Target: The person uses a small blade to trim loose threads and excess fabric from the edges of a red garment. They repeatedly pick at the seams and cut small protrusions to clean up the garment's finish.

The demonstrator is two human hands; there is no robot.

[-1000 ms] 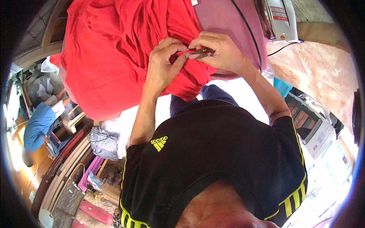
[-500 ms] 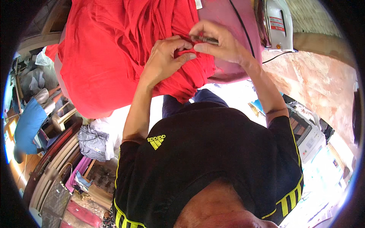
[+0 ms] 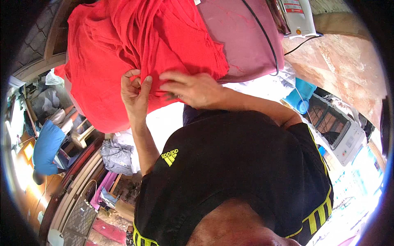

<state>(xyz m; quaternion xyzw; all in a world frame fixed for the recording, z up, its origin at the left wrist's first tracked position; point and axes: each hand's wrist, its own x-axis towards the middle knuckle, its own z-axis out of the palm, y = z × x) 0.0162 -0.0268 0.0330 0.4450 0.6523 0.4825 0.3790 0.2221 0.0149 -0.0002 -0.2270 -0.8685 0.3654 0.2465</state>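
A large red cloth lies in loose folds over a pink padded surface, its front edge hanging toward me. At this front edge my left hand is closed, thumb and curled fingers pinching a bit of the cloth. My right hand is just to its right, low over the cloth and smeared by motion. A small dark metal tool, like thread snips, shows partly under its fingers; the rest is hidden by the hand.
A white and brown iron stands at the far right, and a black cord crosses the pink surface. Right of me are a blue container and a white machine. At left, a grey cloth bundle and another person in blue.
Both hands have moved left and nearer to me along the cloth. The bunched red cloth at the right has been spread flatter. The dark tool has gone mostly under my right fingers.
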